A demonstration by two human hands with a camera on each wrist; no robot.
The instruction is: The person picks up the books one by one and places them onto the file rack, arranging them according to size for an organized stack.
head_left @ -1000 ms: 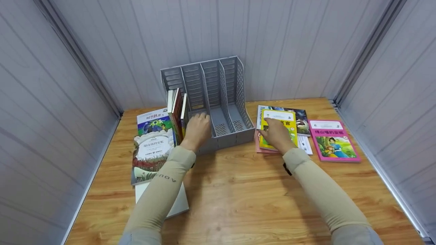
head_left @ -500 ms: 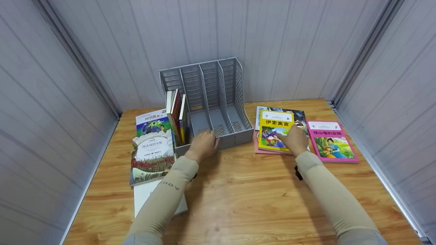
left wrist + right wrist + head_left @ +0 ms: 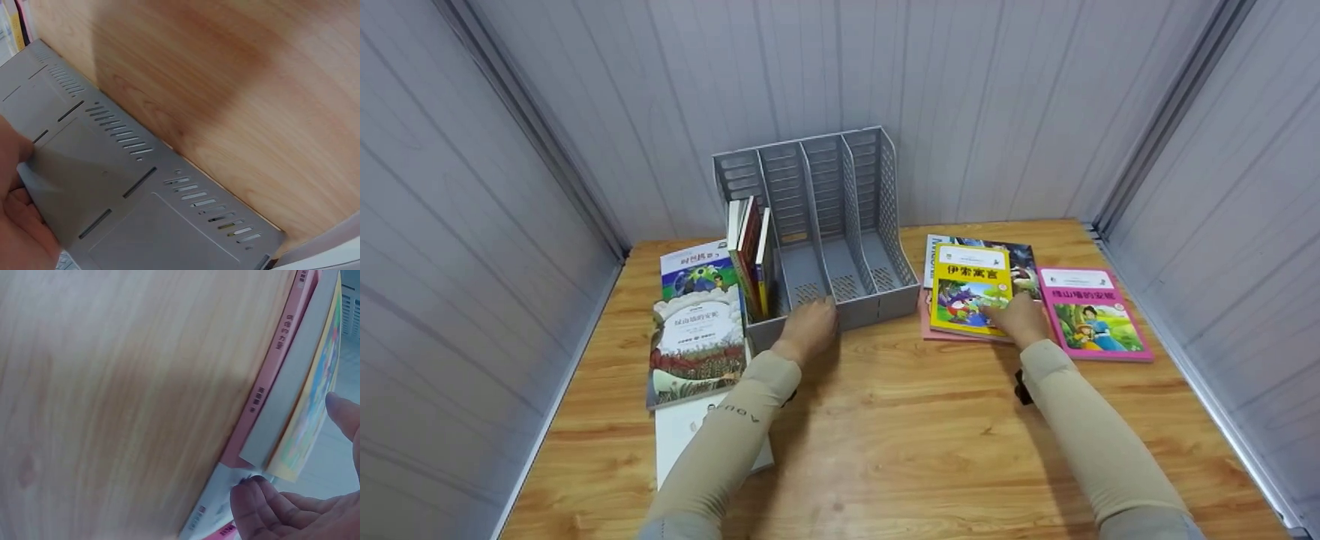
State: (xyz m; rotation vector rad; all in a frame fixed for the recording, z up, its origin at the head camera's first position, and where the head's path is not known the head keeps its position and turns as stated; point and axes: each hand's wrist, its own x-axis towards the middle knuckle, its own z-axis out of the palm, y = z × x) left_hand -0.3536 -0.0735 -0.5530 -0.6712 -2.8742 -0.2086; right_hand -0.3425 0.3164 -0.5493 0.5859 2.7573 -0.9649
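My left hand grips the low front rim of a grey plastic magazine rack. In the left wrist view the thumb lies against the rack's slotted front wall; the other fingers are partly hidden. At the right, a yellow children's book tops a small pile. My right hand holds it at its lower right corner, thumb on the cover and fingers bent at the edge. The right wrist view shows these fingertips low beside the pile, over a pink-spined book.
Several books stand in the rack's leftmost compartment. More books lie flat left of it, with a white one nearest. A pink-bordered book lies right of the pile. Panel walls enclose the table.
My left hand has come down from over the second compartment to the rack's front rim. My right hand has slid from over the yellow book to its lower right corner.
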